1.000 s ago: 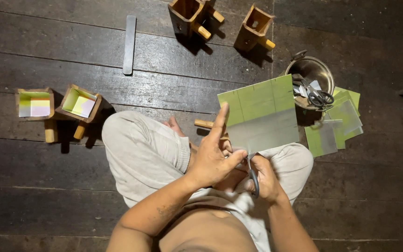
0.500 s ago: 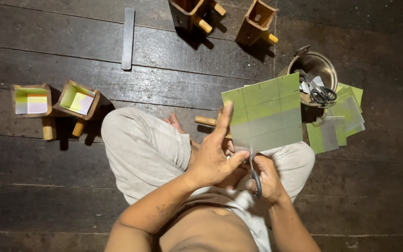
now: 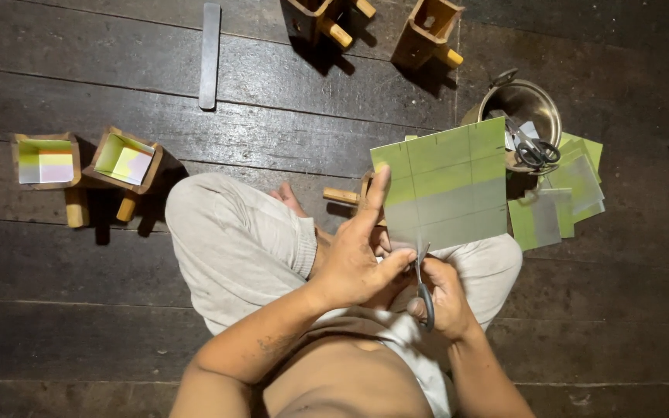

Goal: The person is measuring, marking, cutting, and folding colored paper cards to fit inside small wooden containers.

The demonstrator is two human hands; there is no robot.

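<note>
- The left hand (image 3: 354, 259) is closed on the lower edge of the green ruled sheet (image 3: 447, 182), which stands up just beyond it.
- The right hand (image 3: 443, 298) is wrapped round scissors (image 3: 423, 282), blades at the sheet's bottom edge.
- Cutting seems to be starting; next, the blades must follow a ruled line.

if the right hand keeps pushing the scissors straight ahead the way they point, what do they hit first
The right hand points the dark-handled scissors up into the green-and-grey ruled paper sheet; its near edge comes first. Beyond it, probably the floor, though depth is unclear.
</note>
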